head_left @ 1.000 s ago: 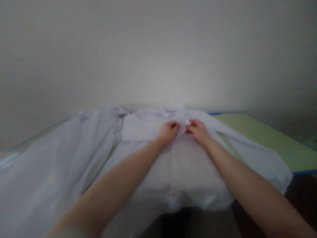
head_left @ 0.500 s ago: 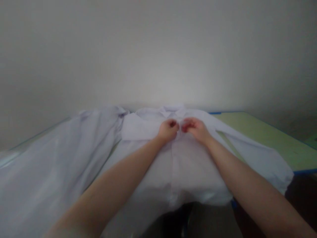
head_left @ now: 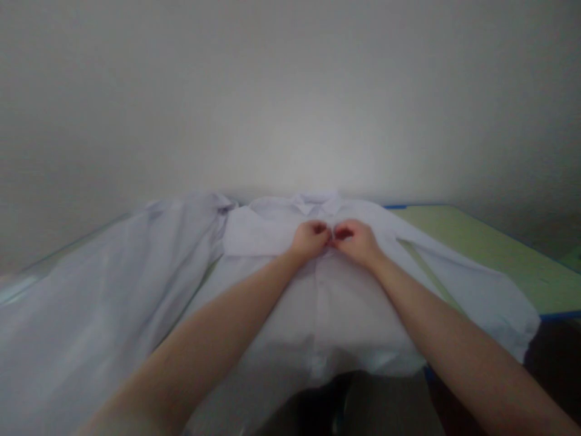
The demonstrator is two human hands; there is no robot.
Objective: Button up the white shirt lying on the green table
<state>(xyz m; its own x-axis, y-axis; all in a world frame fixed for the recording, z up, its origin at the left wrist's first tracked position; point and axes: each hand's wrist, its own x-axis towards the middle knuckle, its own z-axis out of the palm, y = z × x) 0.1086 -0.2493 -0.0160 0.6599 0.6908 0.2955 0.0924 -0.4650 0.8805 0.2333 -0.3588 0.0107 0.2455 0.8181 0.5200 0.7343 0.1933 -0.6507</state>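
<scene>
- Showing a white shirt laid front up over a green, blue-edged table, collar toward the wall behind it
- High on the shirt's front opening, pinching its edge with the left hand, fingertips drawn to thumb
- At the same spot on the shirt, pinching with the right hand, thumb and forefinger curved into a loop (fine detail at the tips too blurred to make out)
- Left of the shirt, showing more white cloth, draped loosely
</scene>
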